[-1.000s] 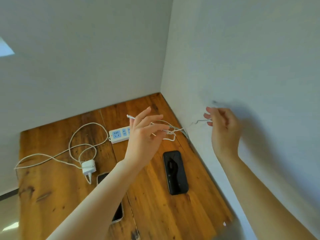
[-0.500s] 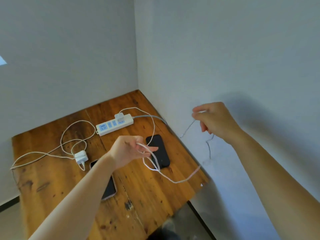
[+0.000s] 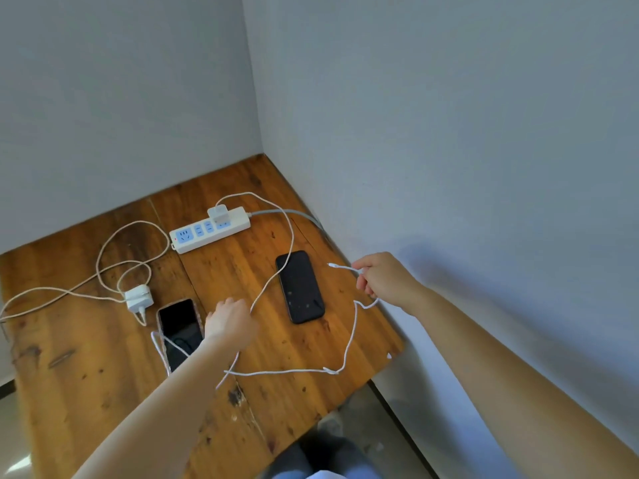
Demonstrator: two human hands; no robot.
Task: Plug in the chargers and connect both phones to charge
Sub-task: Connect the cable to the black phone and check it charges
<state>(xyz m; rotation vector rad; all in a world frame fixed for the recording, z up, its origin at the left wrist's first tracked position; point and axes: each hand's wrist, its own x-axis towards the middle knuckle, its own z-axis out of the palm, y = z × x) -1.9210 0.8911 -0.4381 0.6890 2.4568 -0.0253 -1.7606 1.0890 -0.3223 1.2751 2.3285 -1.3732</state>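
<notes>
On the table [image 3: 103, 375]:
Right hand [image 3: 383, 278]: pinches cable [image 3: 349, 340] end, at 3 o'clock of black phone [image 3: 300, 286].
Left hand [image 3: 230, 321]: curled around the cable's middle.
Charger [image 3: 218, 213]: plugged into strip [image 3: 211, 229].

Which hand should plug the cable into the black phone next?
Right. The right hand already pinches the cable just behind its free connector, close beside the black phone. The left hand only holds the cable's slack mid-length, nearer the other phone.

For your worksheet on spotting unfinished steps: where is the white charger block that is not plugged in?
In the head view, the white charger block lies on the wooden table, left of centre, just beyond the pink-cased phone.
</notes>
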